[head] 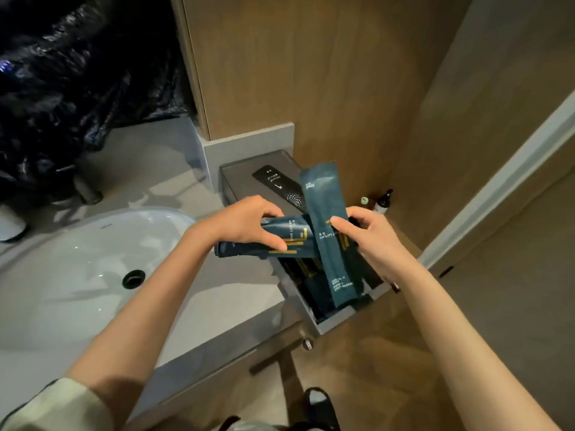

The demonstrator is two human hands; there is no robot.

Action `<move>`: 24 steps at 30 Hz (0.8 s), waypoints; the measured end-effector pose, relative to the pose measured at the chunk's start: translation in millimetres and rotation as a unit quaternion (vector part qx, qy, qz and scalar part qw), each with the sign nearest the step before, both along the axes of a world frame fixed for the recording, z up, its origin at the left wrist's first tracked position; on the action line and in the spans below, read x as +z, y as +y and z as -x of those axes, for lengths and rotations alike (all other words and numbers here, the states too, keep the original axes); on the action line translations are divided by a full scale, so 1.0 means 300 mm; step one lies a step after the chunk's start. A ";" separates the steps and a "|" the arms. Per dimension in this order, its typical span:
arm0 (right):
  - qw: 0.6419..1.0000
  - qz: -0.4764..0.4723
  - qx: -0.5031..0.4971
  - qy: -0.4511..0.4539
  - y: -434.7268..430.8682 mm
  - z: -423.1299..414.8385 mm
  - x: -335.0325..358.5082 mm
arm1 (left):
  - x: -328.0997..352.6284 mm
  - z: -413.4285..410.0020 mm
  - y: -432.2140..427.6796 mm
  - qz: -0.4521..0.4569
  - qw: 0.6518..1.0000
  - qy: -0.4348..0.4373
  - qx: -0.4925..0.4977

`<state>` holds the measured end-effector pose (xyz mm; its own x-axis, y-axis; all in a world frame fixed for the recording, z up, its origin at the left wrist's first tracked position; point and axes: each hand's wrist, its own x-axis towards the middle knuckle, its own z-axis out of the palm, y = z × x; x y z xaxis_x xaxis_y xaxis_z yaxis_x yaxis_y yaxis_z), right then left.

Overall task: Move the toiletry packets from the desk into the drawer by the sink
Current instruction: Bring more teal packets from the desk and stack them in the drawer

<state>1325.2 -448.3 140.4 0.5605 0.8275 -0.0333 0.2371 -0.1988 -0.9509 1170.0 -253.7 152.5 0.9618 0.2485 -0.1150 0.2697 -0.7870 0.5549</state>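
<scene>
So both hands are busy right over the open grey pull-out drawer (334,318) beside the white oval sink (77,259). The left hand (249,225) is closing around a small bunch of long dark teal foil packets with gold print (280,244), lying sideways, and the right hand (367,237) is pinching one more long teal packet (329,231) at its middle, held more or less lengthwise along the drawer. More dark packets are already sitting in the drawer. These look light, floppy and a bit slick, so I'd say gripping mid-length is smartest, otherwise the ends are drooping. A black flat toothbrush packet (280,188) is lying on the grey box lid (242,181) behind.
</scene>
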 end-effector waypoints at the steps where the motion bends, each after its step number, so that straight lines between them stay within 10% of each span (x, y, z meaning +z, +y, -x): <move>1: 1.000 -0.011 -0.016 0.011 0.018 -0.059 -0.005 | -0.010 -0.025 0.006 0.012 1.000 -0.004 0.027; 13: 0.998 0.011 0.026 0.059 0.139 -0.429 -0.043 | -0.259 -0.207 0.063 0.126 0.885 -0.096 0.438; 24: 0.993 0.035 0.089 0.064 0.151 -0.426 -0.043 | -0.250 -0.272 0.061 -0.167 0.859 0.007 0.484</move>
<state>1453.0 -403.1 127.6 0.3933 0.9060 -0.1566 0.1520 -0.2320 -0.9608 1251.7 -235.5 77.4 0.2846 0.9526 0.1076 0.8923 -0.3042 0.3336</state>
